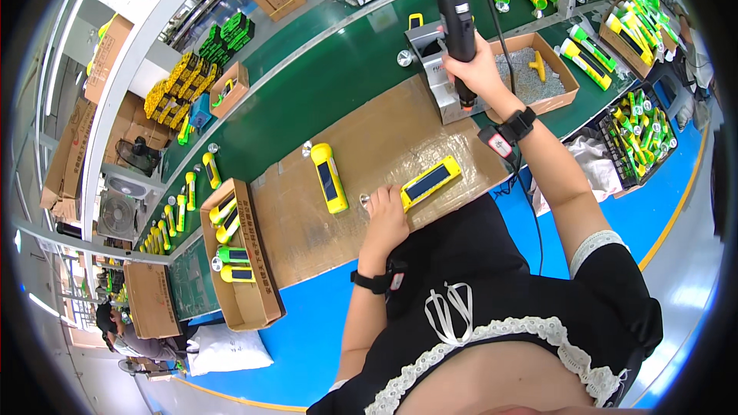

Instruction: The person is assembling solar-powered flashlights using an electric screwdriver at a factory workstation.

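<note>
My left hand (pixel 387 219) grips the head end of a yellow flashlight (pixel 430 183) with a dark solar panel, which lies on the cardboard sheet (pixel 384 134) in front of me. Raised at the right, my right hand (pixel 483 69) is wrapped round a black electric screwdriver (pixel 459 27), whose cord hangs beside my wrist. Its tip points down at the front of a grey metal box-shaped device (pixel 438 81). A second yellow flashlight (pixel 329 178) lies on the cardboard, left of my left hand and touched by neither hand.
Left of the cardboard stands an open carton (pixel 265 277) with several flashlights. Beside the metal device is a shallow cardboard tray (pixel 570 84) of small grey parts with a yellow piece (pixel 537 66). More flashlights (pixel 588 65) lie at the far right, near a black crate (pixel 619 150). A green belt (pixel 307 107) runs behind.
</note>
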Demonstrator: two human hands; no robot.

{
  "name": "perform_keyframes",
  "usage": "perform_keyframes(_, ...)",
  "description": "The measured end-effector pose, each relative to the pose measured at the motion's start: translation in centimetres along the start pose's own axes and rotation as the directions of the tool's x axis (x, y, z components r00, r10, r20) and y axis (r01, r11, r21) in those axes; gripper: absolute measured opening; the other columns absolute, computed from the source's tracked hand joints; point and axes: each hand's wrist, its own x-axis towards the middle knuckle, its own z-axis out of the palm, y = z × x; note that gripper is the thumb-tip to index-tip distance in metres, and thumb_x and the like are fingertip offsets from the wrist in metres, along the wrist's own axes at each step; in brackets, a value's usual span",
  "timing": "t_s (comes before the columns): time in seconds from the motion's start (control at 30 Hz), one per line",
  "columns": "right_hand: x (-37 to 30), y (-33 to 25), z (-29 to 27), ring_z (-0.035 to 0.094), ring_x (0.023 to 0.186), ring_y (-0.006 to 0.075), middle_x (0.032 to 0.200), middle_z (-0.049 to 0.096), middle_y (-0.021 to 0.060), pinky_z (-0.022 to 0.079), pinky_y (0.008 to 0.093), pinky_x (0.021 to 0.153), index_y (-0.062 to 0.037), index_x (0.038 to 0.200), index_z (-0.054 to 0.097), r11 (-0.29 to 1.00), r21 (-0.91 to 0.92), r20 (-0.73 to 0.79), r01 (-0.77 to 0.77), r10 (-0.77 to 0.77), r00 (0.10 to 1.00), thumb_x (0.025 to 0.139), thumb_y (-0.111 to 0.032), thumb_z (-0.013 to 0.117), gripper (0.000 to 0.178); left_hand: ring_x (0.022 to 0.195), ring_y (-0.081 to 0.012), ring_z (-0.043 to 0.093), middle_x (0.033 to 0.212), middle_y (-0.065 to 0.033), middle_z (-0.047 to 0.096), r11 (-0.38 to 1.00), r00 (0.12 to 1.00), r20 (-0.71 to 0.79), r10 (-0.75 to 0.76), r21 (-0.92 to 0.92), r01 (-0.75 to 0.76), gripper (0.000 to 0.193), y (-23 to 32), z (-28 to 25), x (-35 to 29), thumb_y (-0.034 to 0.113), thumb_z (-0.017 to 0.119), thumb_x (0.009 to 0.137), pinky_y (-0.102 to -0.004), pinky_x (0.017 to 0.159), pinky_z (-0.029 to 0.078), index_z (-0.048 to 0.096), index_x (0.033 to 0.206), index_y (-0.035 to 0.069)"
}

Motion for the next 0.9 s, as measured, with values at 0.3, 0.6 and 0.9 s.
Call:
perform_keyframes(0.3, -10.1, -4.6, 5.8, 0.054, 0.062, 0.0060, 0.073, 0.057, 0.0013, 0.044, 0.0220, 0.057, -0.0008, 0.127, 0.041, 0.922, 0.378, 0.191, -0.081, 0.008, 0.981, 0.077, 0.007, 0.060, 0.054, 0.111, -0.0401, 0.039, 0.117, -0.0216, 0.043, 0.994, 0.992, -0.118, 0.049, -0.089, -0.060, 0.058, 0.4, 0.9, 0.9, -0.007, 0.052, 0.063, -0.0454, 0.097, 0.029, 0.044, 0.121, 0.000)
perform_keyframes(0.6, -11.8, -3.3, 9.2, 0.054, 0.069, 0.0054, 0.076, 0.058, 0.0016, 0.044, 0.0217, 0.061, -0.0022, 0.127, 0.041, 0.895, 0.429, 0.242, -0.121, 0.015, 0.970, 0.076, 0.008, 0.061, 0.056, 0.112, -0.0390, 0.040, 0.117, -0.0208, 0.043, 0.994, 0.991, -0.131, 0.028, -0.102, -0.042, 0.061, 0.9, 0.9, 0.3, -0.007, 0.053, 0.060, -0.0452, 0.098, 0.030, 0.044, 0.120, -0.003)
perform_keyframes(0.9, -11.7, -2.3, 10.0, 0.054, 0.070, 0.0053, 0.077, 0.058, 0.0010, 0.044, 0.0217, 0.061, -0.0014, 0.127, 0.041, 0.904, 0.414, 0.238, -0.106, 0.005, 0.971, 0.075, 0.007, 0.062, 0.056, 0.114, -0.0397, 0.038, 0.118, -0.0219, 0.042, 0.993, 0.994, -0.110, 0.007, -0.115, -0.020, 0.062, 0.5, 1.1, 0.5, -0.005, 0.055, 0.060, -0.0457, 0.098, 0.029, 0.041, 0.120, -0.006)
